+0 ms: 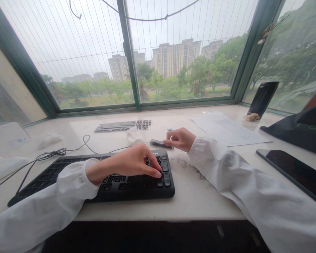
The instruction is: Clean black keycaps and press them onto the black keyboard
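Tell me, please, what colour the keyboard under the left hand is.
The keyboard is black; the head view shows it best.

Phone: is lying screen-up
Paper: is lying beyond the phone
Window: is showing trees, buildings

Black rectangular plastic kbd: is lying front-L on white smooth desk, w/ L hand reaching over its R end
Grey flat keycap rows: are lying behind kbd, twd green-framed glass window
White crumpled soft wad: is sitting btwn kbd & keycap rows
Slim dark tool: is lying R of wad, R hand hovering at its R end
White printed paper: is lying R of & behind R hand
Black cylinder: is standing behind paper, back-R corner
Black flat phone: is lying front-R of paper
Black thin cable: is running behind kbd, L side
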`<action>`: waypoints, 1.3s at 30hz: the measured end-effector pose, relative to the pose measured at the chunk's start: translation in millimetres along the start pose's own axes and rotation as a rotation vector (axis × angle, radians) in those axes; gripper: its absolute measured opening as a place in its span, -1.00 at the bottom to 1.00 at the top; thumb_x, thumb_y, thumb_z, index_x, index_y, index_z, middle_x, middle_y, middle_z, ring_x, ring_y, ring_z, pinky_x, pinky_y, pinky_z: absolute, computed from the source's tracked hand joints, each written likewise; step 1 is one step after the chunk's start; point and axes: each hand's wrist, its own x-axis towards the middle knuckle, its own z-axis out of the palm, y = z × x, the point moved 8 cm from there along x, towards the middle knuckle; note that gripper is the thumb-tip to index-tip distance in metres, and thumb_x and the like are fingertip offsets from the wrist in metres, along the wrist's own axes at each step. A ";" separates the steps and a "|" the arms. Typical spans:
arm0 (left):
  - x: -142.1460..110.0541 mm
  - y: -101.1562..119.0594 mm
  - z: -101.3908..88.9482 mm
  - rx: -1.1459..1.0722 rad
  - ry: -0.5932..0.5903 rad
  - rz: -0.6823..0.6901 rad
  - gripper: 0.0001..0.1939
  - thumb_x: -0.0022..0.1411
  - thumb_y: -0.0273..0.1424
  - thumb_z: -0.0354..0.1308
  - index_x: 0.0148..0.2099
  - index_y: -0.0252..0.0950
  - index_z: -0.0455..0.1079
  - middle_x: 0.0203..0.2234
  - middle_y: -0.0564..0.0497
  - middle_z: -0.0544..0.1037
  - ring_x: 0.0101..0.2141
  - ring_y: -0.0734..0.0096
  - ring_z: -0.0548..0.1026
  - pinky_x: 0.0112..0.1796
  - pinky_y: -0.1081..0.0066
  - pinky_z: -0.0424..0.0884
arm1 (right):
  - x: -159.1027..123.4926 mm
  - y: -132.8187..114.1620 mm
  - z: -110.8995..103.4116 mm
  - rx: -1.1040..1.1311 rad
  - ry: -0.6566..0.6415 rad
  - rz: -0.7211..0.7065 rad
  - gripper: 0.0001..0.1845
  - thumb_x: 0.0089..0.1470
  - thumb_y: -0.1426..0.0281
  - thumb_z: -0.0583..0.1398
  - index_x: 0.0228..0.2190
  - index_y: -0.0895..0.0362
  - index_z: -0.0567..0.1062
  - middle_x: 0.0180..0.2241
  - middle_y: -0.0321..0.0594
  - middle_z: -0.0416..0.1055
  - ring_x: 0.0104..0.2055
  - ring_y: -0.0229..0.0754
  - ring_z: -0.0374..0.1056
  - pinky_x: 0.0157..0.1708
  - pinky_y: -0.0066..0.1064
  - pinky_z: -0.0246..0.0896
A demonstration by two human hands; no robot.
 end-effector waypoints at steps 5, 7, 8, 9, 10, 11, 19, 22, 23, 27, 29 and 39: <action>-0.4 2.5 1.1 0.012 -0.006 0.030 -0.71 0.06 -0.17 0.31 -0.22 -0.23 0.63 -0.48 0.04 0.59 -0.50 0.50 0.37 -0.48 0.50 0.19 | 0.6 0.4 -0.7 -0.021 0.008 0.003 -0.60 0.04 0.09 0.18 -0.57 0.15 0.46 -0.75 -0.48 0.07 -0.64 -0.39 -0.08 -0.55 -0.46 -0.20; -1.3 3.8 1.7 0.020 -0.009 0.045 -0.71 0.08 -0.18 0.30 -0.21 -0.23 0.62 -0.44 0.02 0.60 -0.47 0.48 0.39 -0.48 0.49 0.20 | 0.6 0.8 -0.9 -0.027 0.007 0.007 -0.61 0.04 0.10 0.19 -0.56 0.16 0.46 -0.75 -0.47 0.08 -0.64 -0.39 -0.07 -0.55 -0.46 -0.19; -1.9 4.8 1.7 0.025 -0.006 0.052 -0.72 0.08 -0.18 0.30 -0.21 -0.23 0.62 -0.44 0.01 0.61 -0.47 0.48 0.39 -0.48 0.49 0.20 | 0.5 1.0 -1.0 -0.030 0.006 0.007 -0.62 0.04 0.10 0.19 -0.56 0.16 0.46 -0.75 -0.47 0.08 -0.64 -0.39 -0.07 -0.55 -0.46 -0.19; -2.6 5.9 1.6 0.030 0.000 0.058 -0.72 0.08 -0.19 0.30 -0.21 -0.23 0.62 -0.43 0.01 0.61 -0.46 0.47 0.40 -0.48 0.49 0.20 | 0.5 1.2 -1.1 -0.032 0.005 0.005 -0.63 0.04 0.11 0.19 -0.56 0.16 0.46 -0.75 -0.47 0.08 -0.64 -0.39 -0.07 -0.55 -0.46 -0.18; -3.4 7.3 1.6 0.036 0.008 0.063 -0.73 0.08 -0.20 0.30 -0.22 -0.23 0.62 -0.43 0.02 0.61 -0.46 0.48 0.41 -0.47 0.50 0.21 | 0.5 1.4 -1.2 -0.035 0.006 0.004 -0.63 0.04 0.12 0.19 -0.56 0.16 0.46 -0.75 -0.47 0.08 -0.64 -0.39 -0.07 -0.55 -0.46 -0.18; -4.3 8.8 1.7 0.044 0.014 0.069 -0.75 0.08 -0.20 0.31 -0.23 -0.22 0.62 -0.43 0.02 0.61 -0.46 0.48 0.42 -0.47 0.50 0.22 | 0.5 1.7 -1.3 -0.038 0.008 0.003 -0.64 0.04 0.12 0.19 -0.56 0.16 0.46 -0.75 -0.48 0.07 -0.64 -0.39 -0.07 -0.54 -0.46 -0.17; -9.6 22.1 -0.3 0.199 0.105 0.153 -0.83 0.13 -0.30 0.24 -0.25 -0.20 0.62 -0.40 0.05 0.62 -0.51 0.55 0.40 -0.44 0.51 0.27 | 1.8 4.5 -0.4 -0.063 0.009 0.016 -0.66 0.04 0.15 0.20 -0.56 0.16 0.47 -0.73 -0.46 0.09 -0.63 -0.39 -0.04 -0.53 -0.46 -0.16; -8.9 20.3 0.2 0.206 0.099 0.140 -0.83 0.12 -0.30 0.24 -0.27 -0.20 0.62 -0.40 0.06 0.62 -0.53 0.56 0.40 -0.45 0.52 0.27 | 1.9 5.0 -1.0 -0.066 0.015 0.019 -0.67 0.04 0.17 0.21 -0.56 0.16 0.47 -0.73 -0.47 0.09 -0.63 -0.39 -0.05 -0.53 -0.46 -0.17; -8.6 19.3 0.3 0.205 0.097 0.130 -0.83 0.12 -0.30 0.24 -0.27 -0.21 0.62 -0.41 0.07 0.62 -0.53 0.56 0.40 -0.46 0.52 0.27 | 1.8 4.9 -1.2 -0.065 0.016 0.020 -0.67 0.04 0.17 0.21 -0.56 0.16 0.47 -0.73 -0.47 0.09 -0.63 -0.39 -0.05 -0.53 -0.45 -0.17; -8.1 16.9 0.4 0.209 0.095 0.097 -0.82 0.11 -0.28 0.24 -0.28 -0.21 0.62 -0.44 0.06 0.62 -0.55 0.56 0.37 -0.50 0.52 0.25 | 1.2 3.5 -1.5 -0.068 0.011 0.017 -0.68 0.05 0.18 0.21 -0.55 0.16 0.49 -0.73 -0.46 0.10 -0.63 -0.40 -0.04 -0.52 -0.45 -0.16; -8.2 17.1 0.2 0.209 0.095 0.089 -0.81 0.10 -0.27 0.25 -0.28 -0.21 0.62 -0.44 0.06 0.61 -0.55 0.56 0.37 -0.51 0.52 0.24 | 1.1 2.7 -1.6 -0.076 0.007 0.018 -0.70 0.05 0.20 0.21 -0.54 0.16 0.50 -0.73 -0.46 0.12 -0.63 -0.40 -0.03 -0.51 -0.45 -0.15; -7.7 22.2 1.9 0.293 0.121 0.080 -0.85 0.09 -0.31 0.25 -0.29 -0.17 0.61 -0.45 0.11 0.61 -0.55 0.57 0.40 -0.45 0.52 0.26 | 1.7 1.5 -1.8 -0.087 0.015 0.017 -0.74 0.05 0.24 0.24 -0.53 0.16 0.51 -0.72 -0.46 0.15 -0.62 -0.40 0.00 -0.50 -0.45 -0.13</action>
